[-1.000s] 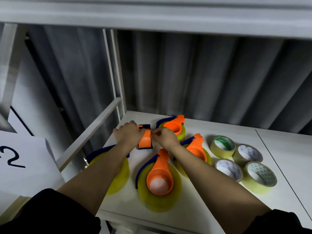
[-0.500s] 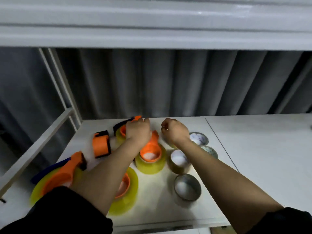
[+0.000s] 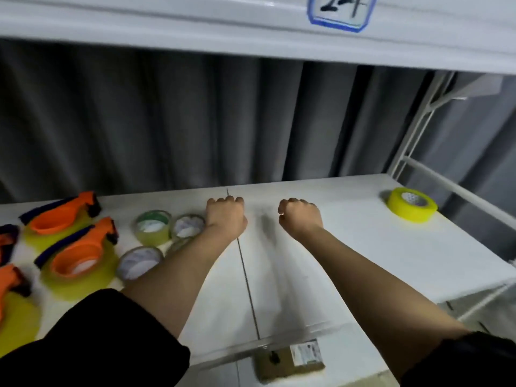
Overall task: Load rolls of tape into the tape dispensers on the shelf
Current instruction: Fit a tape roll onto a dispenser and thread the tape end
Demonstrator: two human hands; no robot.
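Small brown cardboard box point(image 3: 290, 360) w/ white label sits nearest, below the white shelf point(image 3: 349, 247) edge. Both hands over bare shelf mid-way: left hand point(image 3: 226, 216) and right hand point(image 3: 300, 215) curled into loose fists, holding nothing. Just left of left hand, 3 pale tape rolls point(image 3: 153, 228) w/ white cores, 1 partly behind the forearm. Further left, orange plastic dispensers point(image 3: 74, 256) on yellow rolls. Far right, well apart, 1 glossy yellow tape roll point(image 3: 411, 204). Grey pleated curtain point(image 3: 167, 121) behind.
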